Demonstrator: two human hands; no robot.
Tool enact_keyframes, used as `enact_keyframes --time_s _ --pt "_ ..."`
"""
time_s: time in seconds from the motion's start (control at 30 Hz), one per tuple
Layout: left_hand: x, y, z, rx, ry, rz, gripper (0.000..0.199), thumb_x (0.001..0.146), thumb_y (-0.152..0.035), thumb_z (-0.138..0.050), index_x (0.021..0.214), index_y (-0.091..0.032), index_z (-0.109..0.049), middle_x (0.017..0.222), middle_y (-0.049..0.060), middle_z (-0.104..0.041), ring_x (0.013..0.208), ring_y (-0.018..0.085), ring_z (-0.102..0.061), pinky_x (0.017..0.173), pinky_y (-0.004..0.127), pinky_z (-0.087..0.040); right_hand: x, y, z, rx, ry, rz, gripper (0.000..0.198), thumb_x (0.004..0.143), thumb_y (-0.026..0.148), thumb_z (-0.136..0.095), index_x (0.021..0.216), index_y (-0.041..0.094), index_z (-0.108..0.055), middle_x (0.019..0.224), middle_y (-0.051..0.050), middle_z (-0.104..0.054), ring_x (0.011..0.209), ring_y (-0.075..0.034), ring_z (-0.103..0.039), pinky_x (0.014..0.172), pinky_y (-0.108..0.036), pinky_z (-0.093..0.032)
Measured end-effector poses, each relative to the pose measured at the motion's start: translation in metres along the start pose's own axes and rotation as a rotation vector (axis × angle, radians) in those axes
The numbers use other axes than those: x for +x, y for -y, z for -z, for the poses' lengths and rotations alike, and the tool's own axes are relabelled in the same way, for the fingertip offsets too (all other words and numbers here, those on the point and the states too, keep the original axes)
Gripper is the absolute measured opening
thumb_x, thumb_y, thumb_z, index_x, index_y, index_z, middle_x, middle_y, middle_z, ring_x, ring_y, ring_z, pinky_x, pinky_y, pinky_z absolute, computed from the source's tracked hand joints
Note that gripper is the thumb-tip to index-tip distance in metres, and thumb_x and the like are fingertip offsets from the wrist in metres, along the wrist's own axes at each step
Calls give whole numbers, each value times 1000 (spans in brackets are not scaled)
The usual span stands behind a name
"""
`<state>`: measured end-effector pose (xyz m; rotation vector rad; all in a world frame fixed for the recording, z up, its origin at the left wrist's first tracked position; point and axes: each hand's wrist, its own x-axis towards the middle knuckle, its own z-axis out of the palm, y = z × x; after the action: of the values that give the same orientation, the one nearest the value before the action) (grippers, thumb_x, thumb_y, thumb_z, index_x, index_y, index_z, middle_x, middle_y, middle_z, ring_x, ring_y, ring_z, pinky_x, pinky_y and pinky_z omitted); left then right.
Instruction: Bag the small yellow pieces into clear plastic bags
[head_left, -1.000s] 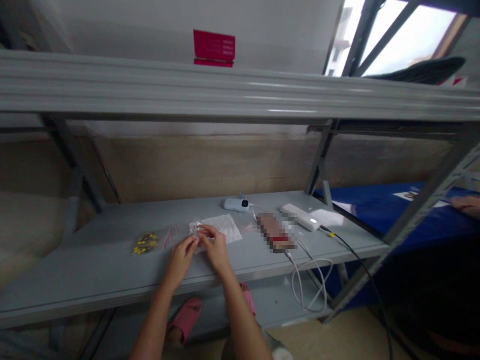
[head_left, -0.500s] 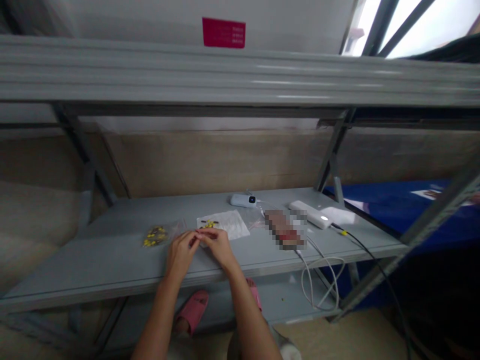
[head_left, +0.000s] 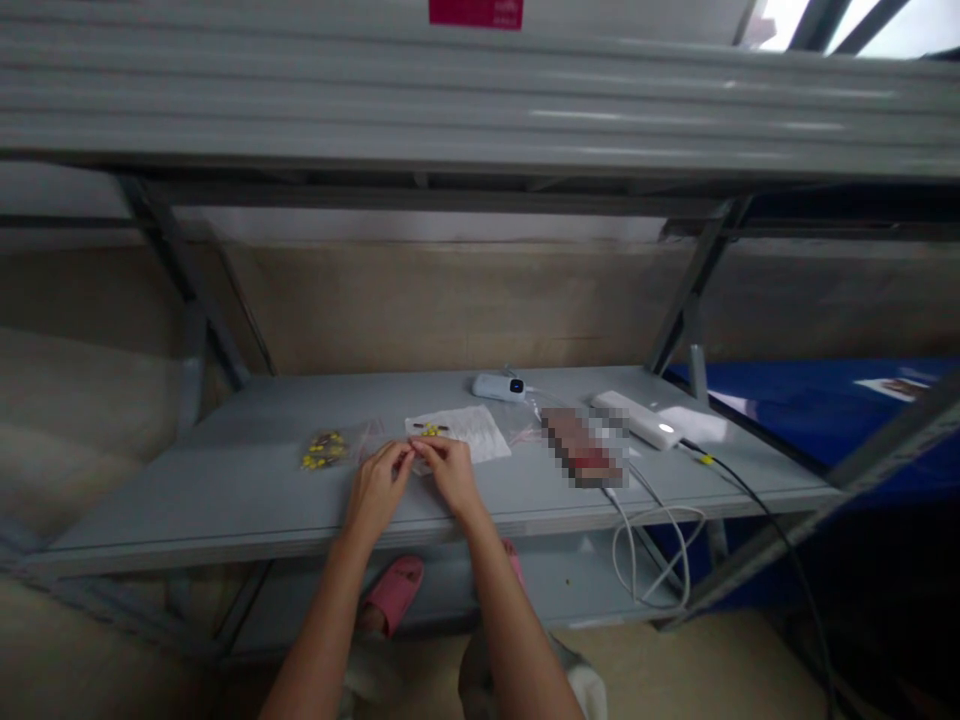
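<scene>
My left hand (head_left: 380,486) and my right hand (head_left: 448,470) meet above the front half of the grey shelf, fingertips pinched together. Whatever sits between the fingertips is too small or too hidden to make out. Just behind them lies a white plastic sheet or bag (head_left: 484,432). Several small yellow and dark pieces (head_left: 431,430) rest on its left part, some of them covered by my fingers. To the left of my hands is a clear plastic bag (head_left: 326,450) with more yellow and dark pieces in it.
On the grey shelf (head_left: 247,470) stands a small white device with a dark screen (head_left: 499,387). Right of my hands lie a blurred-out flat object (head_left: 577,445) and a long white power bank (head_left: 636,420). White cables (head_left: 686,550) hang over the front edge. A metal beam (head_left: 450,120) crosses overhead.
The view has tilted down a little, and the whole scene has shifted slightly right. Both hands stay together in the same pinch over the shelf; the things around them have not moved.
</scene>
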<state>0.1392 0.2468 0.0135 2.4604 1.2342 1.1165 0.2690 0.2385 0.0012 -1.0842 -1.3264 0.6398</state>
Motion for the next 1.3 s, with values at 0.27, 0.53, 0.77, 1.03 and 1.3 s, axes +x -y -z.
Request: enact_keyframes --time_s 0.27,0.53,0.77,1.03,1.3 --pt "-1 -2 3 206 -108 22 17 82 -24 -44 69 -20 -54 67 0 -60 64 15 -55 64 26 -38 -5 12 1 -447 4 -8 21 82 29 -53 85 20 -72 80 -5 -72 69 -17 -65 65 -25 -46" --pt "-2 1 12 448 -242 -22 16 81 -23 -46 68 -19 -55 69 5 -60 80 24 -55 83 41 -37 -6 18 6 -559 -34 -48 18 81 28 -54 83 22 -71 76 -3 -71 64 -16 -65 63 -24 -44" --pt "3 -5 8 260 -106 -163 65 71 -31 -59 130 -16 -36 138 14 -39 132 33 -24 106 60 -8 -2 9 10 -235 -22 -86 17 80 26 -54 78 19 -69 76 -1 -70 56 -12 -62 57 -22 -45" --pt "6 6 7 213 0 -163 55 70 -42 -64 120 -23 -51 117 9 -59 112 27 -49 109 57 -7 2 0 9 -191 -4 -132 17 81 26 -53 80 18 -68 76 -2 -70 55 -12 -62 57 -22 -45" --pt "8 6 12 272 -120 -160 58 70 -49 -63 120 -21 -52 107 8 -61 105 27 -52 109 56 -8 -4 12 23 -711 -38 -15 29 90 33 -42 100 20 -67 95 -8 -69 86 -18 -63 73 -25 -43"
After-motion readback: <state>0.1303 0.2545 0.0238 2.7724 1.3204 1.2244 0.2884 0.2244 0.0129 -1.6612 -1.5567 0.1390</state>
